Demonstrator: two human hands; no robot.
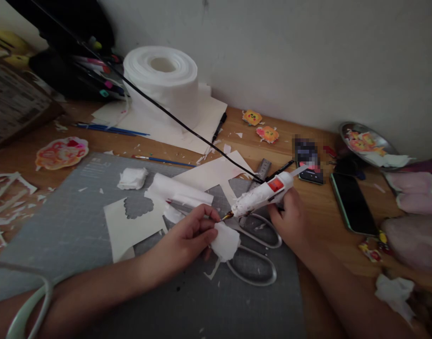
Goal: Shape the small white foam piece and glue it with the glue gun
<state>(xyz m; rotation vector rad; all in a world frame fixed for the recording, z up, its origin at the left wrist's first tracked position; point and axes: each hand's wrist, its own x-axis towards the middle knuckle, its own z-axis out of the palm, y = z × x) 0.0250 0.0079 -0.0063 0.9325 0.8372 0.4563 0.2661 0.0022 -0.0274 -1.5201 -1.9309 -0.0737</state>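
Pinched in my left hand (198,233) is a small white padded piece (225,241) with an uneven edge. My right hand (291,221) grips a white hot glue gun (261,194), its metal nozzle touching or just above the piece's upper edge. A clear glue stick sticks out of the gun's back. Beneath lie scissors (254,278) with grey handles, their blades hidden by the piece and my hand. Beyond my left hand rest a rolled white sheet (180,190), a cream card (118,226) with a scalloped cut-out, and a folded white wad (132,178).
A grey cutting mat (77,207) covers much of the wooden table. A large white roll (161,89) stands on paper at the back. The gun's black cord (173,117) crosses overhead. Phones (353,202) and a metal bowl (367,141) with cut-outs are at right; paper scraps lie left.
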